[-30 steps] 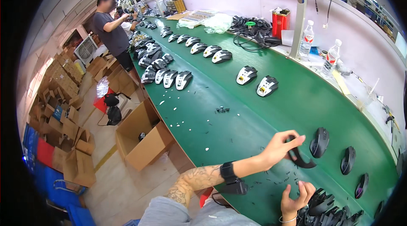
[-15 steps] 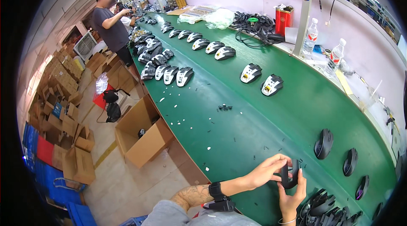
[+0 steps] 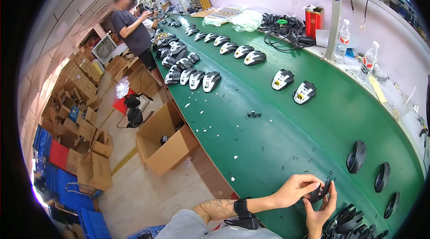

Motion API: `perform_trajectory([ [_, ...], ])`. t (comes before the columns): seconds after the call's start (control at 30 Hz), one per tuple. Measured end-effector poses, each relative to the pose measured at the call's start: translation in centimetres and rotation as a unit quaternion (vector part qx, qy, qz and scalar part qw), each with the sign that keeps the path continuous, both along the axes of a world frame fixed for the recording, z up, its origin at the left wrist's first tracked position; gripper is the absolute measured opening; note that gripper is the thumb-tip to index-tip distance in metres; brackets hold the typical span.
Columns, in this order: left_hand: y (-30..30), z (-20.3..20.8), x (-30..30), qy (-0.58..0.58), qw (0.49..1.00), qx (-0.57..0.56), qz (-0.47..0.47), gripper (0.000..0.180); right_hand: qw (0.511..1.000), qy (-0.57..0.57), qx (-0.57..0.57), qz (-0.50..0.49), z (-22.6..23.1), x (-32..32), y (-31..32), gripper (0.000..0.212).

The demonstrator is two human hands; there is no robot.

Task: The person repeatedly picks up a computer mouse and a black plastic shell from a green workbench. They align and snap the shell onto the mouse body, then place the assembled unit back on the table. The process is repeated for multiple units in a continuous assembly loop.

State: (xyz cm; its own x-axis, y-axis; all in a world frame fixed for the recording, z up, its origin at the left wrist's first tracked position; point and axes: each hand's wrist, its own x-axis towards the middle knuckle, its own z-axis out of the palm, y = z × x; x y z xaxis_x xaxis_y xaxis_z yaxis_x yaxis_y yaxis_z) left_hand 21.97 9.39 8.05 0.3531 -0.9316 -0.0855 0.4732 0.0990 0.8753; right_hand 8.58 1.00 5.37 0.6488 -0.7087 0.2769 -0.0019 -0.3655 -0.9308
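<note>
Both hands hold one curved black plastic mouse shell above the green bench, near its front edge. My left hand pinches it from the left side, fingers closed at its upper edge. From the right and below, my right hand grips the shell between thumb and fingers. Fingers cover much of the piece. Beside my right wrist lies a pile of black mouse shells. Farther right, separate black shells stand in a spaced row. Tiny black bits are scattered just beyond my hands.
White-and-black mouse bodies line the green bench, with two more mice farther right. Small dark parts lie mid-bench. Water bottles stand along the back ledge. An open cardboard box is on the floor left; a person stands beyond.
The view has swung left, so the bench and its contents sit farther right in the picture. The shell has turned in my fingers and shows narrower; both hands keep hold of it.
</note>
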Motion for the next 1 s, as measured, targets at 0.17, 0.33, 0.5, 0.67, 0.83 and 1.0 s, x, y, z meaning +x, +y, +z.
perform_trajectory([
  [0.17,-0.4,0.2,0.1,0.038,0.999,0.009,-0.022,0.024,0.996,-0.045,0.082,-0.003,-0.4,-0.1,-0.1,0.079],
  [0.33,-1.0,0.1,1.4,0.09,0.993,0.055,-0.046,0.019,0.991,-0.073,-0.113,0.016,-0.4,0.4,-1.1,0.069],
  [0.5,-5.6,-1.0,8.0,-0.25,0.966,0.062,0.001,0.05,0.968,0.002,-0.241,-0.064,-0.1,0.1,-2.2,0.061],
  [0.67,-13.9,-2.7,21.0,-0.657,0.641,0.272,0.289,0.087,0.957,0.031,-0.271,-0.095,1.0,0.0,-2.4,0.045],
  [0.83,-16.6,-7.4,24.8,-0.659,0.627,0.312,0.274,0.08,0.954,0.035,-0.281,-0.097,0.7,0.0,-2.7,0.047],
  [1.0,-13.6,-3.0,19.1,-0.524,0.798,0.19,0.231,0.069,0.948,0.063,-0.289,-0.116,0.3,-0.5,-3.0,0.047],
])
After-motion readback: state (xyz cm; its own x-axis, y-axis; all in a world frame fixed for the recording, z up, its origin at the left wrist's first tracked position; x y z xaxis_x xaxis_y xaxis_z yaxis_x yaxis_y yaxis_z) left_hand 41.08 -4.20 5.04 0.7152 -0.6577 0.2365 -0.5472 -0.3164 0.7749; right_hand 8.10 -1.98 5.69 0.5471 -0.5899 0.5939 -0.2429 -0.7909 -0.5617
